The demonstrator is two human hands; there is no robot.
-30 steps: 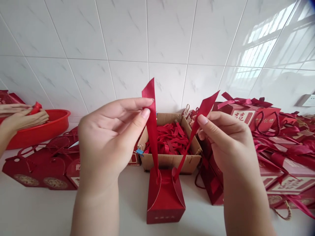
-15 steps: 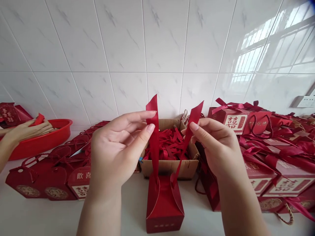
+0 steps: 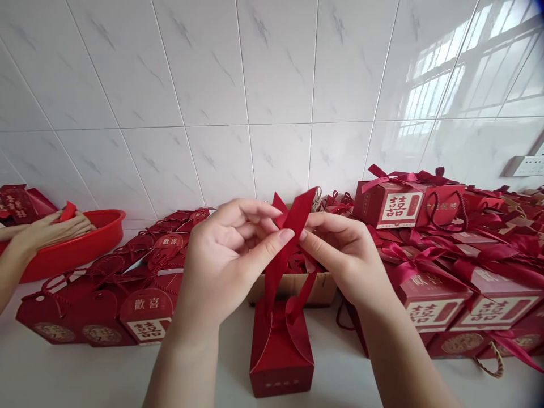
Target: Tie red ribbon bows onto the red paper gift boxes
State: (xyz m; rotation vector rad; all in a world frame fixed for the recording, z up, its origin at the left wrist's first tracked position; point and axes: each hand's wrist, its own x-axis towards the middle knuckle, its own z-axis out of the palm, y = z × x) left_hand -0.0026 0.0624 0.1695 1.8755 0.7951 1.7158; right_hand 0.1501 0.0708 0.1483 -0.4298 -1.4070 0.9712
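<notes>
Hands of a co-worker, two of them, stretch in from the far left, fingers bunched around something red above one red basin. Nearer, three red gift boxes make the front row of a cluster; those behind overlap too much to count. The person's left hand rises from below, wrist upright, palm facing right, thumb and forefinger pinching a red ribbon. Its two cut ends cross between the hands, directly above one small red box, which stands upright on the bench, ribbon emerging at two curved flaps. One carton sits just behind. The right hand slants in, palm turned left, thumb and forefinger closed on the ribbon's edge beside the crossing. Further right, three white-panelled boxes show: one on top, two below. One wall socket ends the row.
</notes>
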